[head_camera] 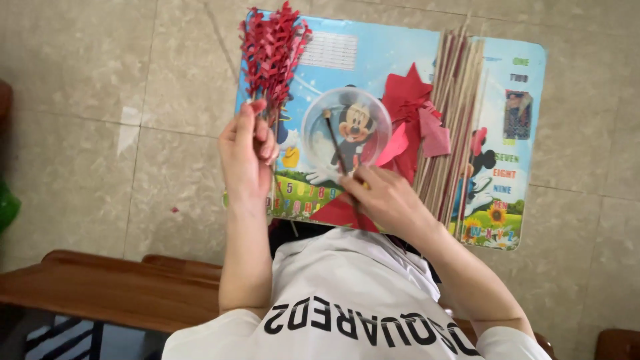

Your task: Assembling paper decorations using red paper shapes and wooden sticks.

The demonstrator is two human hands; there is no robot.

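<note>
The left hand (248,157) is closed in a pinch around the stem of a red paper-leaf sprig (272,50), which rises toward twelve o'clock from the fist. The right hand (387,200) pinches a thin brush (335,143) whose tip points to eleven o'clock into a clear round dish (347,127).

At three o'clock from that dish lie cut red paper pieces (413,120), and beyond them a bundle of thin sticks (453,127), all on a colourful cartoon-printed table top (527,80) over a tiled floor (100,100).

The risks, as I judge them: the light dish could skid or tip under the brush, since neither hand steadies it. The sprig hangs close over the dish, so wet bristles could smear the leaves. The loose paper pieces could catch the right forearm and slide off.
</note>
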